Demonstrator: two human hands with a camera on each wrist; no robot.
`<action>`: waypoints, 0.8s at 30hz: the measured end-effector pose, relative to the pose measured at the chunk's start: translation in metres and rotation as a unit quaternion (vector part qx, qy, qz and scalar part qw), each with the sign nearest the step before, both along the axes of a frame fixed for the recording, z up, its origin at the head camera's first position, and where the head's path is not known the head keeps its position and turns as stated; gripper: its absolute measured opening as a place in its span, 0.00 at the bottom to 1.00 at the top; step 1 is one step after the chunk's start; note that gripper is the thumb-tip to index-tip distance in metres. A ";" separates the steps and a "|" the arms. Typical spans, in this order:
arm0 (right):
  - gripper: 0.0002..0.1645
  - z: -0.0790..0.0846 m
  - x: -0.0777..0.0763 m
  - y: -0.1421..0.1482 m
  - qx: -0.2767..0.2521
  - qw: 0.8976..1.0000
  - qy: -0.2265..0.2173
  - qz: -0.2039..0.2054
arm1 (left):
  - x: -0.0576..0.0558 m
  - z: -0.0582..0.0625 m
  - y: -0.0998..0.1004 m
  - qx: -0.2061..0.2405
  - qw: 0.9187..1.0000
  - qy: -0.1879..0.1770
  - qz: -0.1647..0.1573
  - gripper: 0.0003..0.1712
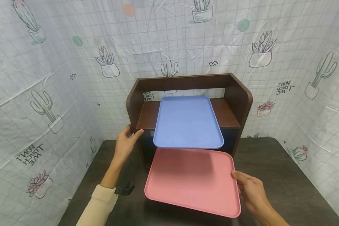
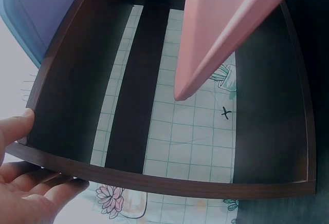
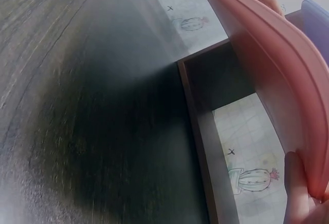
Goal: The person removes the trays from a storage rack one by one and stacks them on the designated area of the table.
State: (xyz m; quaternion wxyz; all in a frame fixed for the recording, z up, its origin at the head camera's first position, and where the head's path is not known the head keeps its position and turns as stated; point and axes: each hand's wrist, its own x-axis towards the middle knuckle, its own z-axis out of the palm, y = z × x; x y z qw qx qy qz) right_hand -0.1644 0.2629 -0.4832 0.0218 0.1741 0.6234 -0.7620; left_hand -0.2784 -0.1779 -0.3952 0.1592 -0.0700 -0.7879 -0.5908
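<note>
- Grasping pink tray (image 1: 192,179) with right hand (image 1: 251,190) along its right edge, thumb on top, fingers below.
- Held off bench (image 1: 265,166), in front of shelf unit's (image 1: 244,97) lower opening; askew, near right corner lowest in head view. Far edge hidden by blue tray (image 1: 187,122); cannot tell if inside opening.
- Gripping shelf unit with left hand (image 1: 125,142) at left front corner of upper board (image 1: 227,111), thumb at front edge, fingers outside side panel.
- Lying on upper board, past its front edge: blue tray.
- Standing near bench's far edge: shelf unit.
- Hung behind: cactus-print cloth (image 1: 158,34).
</note>
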 end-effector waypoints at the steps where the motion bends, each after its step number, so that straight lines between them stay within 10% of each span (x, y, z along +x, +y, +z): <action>1: 0.19 0.000 0.001 0.000 0.003 1.000 0.001 0.002 | 0.000 0.000 0.000 0.001 1.000 0.000 -0.001 0.37; 24: 0.15 -0.011 0.018 0.003 0.036 0.999 -0.016 0.036 | -0.001 -0.001 -0.001 0.006 1.000 0.008 0.001 0.36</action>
